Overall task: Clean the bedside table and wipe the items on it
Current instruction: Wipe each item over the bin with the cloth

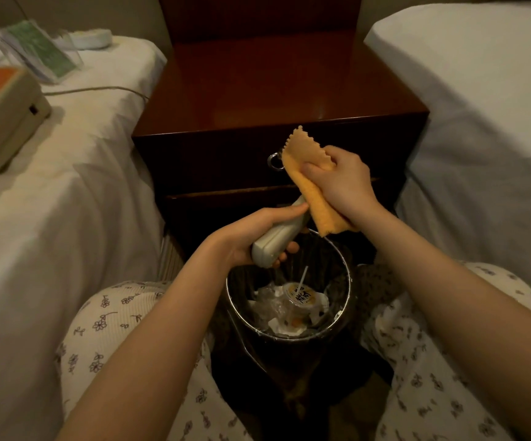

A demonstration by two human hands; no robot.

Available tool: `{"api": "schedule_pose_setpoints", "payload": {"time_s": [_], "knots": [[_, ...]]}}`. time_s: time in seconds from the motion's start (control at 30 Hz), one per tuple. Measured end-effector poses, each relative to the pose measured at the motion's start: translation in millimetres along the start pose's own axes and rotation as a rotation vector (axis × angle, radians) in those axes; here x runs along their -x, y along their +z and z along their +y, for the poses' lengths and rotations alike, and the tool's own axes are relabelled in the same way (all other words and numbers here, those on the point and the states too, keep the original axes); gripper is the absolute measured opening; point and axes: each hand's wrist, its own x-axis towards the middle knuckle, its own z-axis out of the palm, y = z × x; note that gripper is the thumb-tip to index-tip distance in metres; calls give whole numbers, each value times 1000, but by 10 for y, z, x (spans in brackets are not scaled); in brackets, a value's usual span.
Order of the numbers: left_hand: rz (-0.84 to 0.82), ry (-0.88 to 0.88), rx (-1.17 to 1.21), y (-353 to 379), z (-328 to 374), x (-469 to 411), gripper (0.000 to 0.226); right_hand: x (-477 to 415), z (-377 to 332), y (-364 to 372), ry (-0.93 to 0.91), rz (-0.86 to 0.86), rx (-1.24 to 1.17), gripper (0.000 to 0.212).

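Above the bin (289, 332) — left hand (251, 237) grips handset (278, 240), right hand (343, 183) cloth (308, 183).

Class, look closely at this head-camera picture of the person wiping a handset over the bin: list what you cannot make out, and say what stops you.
1. Handset, head view: its upper end is hidden behind the orange cloth.
2. Left hand: most fingers are hidden behind the handset.
3. Drawer ring pull: partly covered by the cloth.
4. Box on the left bed: cut off by the picture edge, label blurred.
5. Cup lid in the bin: print too small.
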Motion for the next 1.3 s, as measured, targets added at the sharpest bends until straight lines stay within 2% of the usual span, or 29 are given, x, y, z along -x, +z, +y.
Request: {"api": "schedule_pose_setpoints", "payload": {"time_s": [0.1, 0.13, 0.3, 0.4, 0.5, 0.6, 0.67, 0.77, 0.83, 0.9, 1.0, 1.03, 1.1, 1.17, 1.23, 1.3], "knots": [[4, 14, -9, -41, 5, 10, 48, -94, 0, -89, 188, -28, -98, 45], [10, 21, -24, -54, 3, 7, 48, -114, 5, -109, 234, -45, -139, 49], [-37, 58, 38, -105, 29, 47, 45, -133, -58, -147, 485, -147, -397, 47], [-137, 73, 157, -126, 43, 68, 46, -159, -71, -116, 595, -182, -440, 32], [-192, 86, 241, -118, 50, 77, 52, -176, -79, -109, 623, -261, -386, 26], [-253, 147, 364, -148, 63, 91, 62, -163, -97, -116, 560, -339, -415, 23], [-274, 184, 411, -154, 82, 105, 64, -184, -78, -91, 567, -302, -545, 19], [-222, 158, 437, -114, 108, 124, 68, -198, -40, -2, 628, -180, -673, 41], [-192, 114, 455, -78, 123, 128, 73, -170, 3, 49, 657, -90, -686, 41], [-134, 91, 469, -51, 127, 129, 72, -103, 7, 69, 586, 33, -684, 28], [13, 86, 461, -10, 127, 107, 65, -37, -13, 30, 300, 285, -489, 29], [63, 78, 455, 6, 129, 101, 62, 7, -84, 9, 164, 284, -429, 25], [133, 68, 455, 35, 135, 96, 55, 96, -199, 16, -59, 94, -341, 12], [157, 67, 471, 66, 137, 105, 53, 147, -189, 94, -161, -93, -189, 6], [171, 43, 447, 77, 121, 112, 53, 118, -87, 163, -170, -67, -36, 10], [180, 16, 406, 84, 111, 124, 53, 40, -15, 155, -100, 83, 59, 18]]}}
